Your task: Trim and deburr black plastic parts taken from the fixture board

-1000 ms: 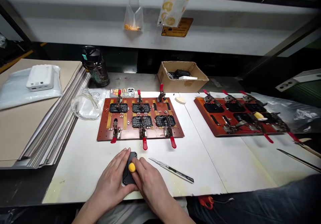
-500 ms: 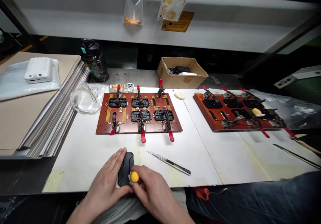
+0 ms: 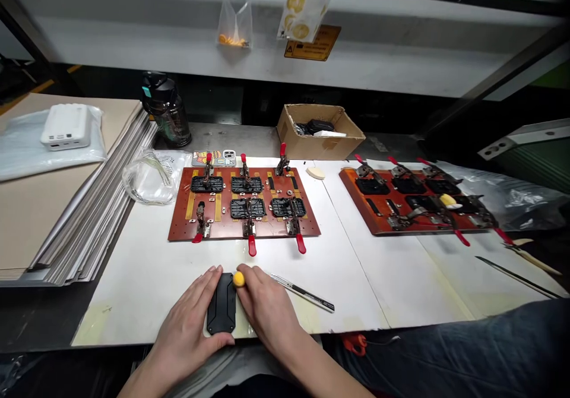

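A flat black plastic case point(image 3: 221, 304) with bevelled corners stands lengthwise on the white sheet at the front of the bench. My left hand point(image 3: 189, 312) grips it along its left side, fingertips at the far end and thumb at the near end. At the case's far right corner, my right hand point(image 3: 267, 303) pinches a tool with a rounded yellow end point(image 3: 238, 279); the tool's working tip is hidden. Just right of that hand lies a slim craft knife point(image 3: 307, 294), its far end partly covered by my fingers.
Beyond my hands sits a red-brown fixture board point(image 3: 178, 226) with red-handled toggle clamps over black parts. A similar board point(image 3: 356, 202) stands at right. Behind are a cardboard box point(image 3: 320, 144) and a dark bottle point(image 3: 167, 113). Stacked sheets point(image 3: 102, 220) rise at left.
My right hand has slid the yellow-ended tool away from me along the case's right edge, from near its lower part to the far corner. My left hand stays on the case.
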Demonstrator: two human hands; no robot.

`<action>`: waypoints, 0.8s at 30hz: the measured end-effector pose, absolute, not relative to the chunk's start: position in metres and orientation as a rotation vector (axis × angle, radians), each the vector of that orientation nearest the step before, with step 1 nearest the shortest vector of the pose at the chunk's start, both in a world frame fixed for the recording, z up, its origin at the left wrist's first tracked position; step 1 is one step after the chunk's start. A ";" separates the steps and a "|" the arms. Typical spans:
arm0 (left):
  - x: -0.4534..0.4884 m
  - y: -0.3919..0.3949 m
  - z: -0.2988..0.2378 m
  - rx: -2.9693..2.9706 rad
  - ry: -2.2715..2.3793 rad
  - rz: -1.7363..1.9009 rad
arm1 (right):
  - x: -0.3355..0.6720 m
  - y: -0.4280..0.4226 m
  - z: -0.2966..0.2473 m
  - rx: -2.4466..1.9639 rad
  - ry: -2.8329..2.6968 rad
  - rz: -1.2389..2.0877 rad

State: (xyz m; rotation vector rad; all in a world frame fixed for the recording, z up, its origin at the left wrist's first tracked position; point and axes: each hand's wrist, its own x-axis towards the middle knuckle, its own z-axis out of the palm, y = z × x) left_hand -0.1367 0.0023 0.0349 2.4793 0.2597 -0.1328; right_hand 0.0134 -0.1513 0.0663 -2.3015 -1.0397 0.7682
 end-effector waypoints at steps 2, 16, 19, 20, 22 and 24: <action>-0.137 0.002 0.035 2.491 0.258 -0.142 | 0.010 -0.156 0.062 -2.184 -0.872 0.733; -0.136 0.002 0.032 2.498 0.293 -0.196 | 0.004 -0.173 0.069 -1.948 -0.843 1.056; -0.135 0.002 0.031 2.490 0.294 -0.193 | 0.008 -0.159 0.057 -1.955 -0.765 0.900; -0.135 0.002 0.032 2.484 0.300 -0.199 | 0.007 -0.156 0.053 -1.956 -0.763 0.877; -0.134 0.002 0.033 2.477 0.313 -0.216 | 0.001 -0.157 0.052 -1.955 -0.765 0.910; -0.134 0.002 0.034 2.477 0.322 -0.240 | -0.005 -0.165 0.059 -1.946 -0.752 1.005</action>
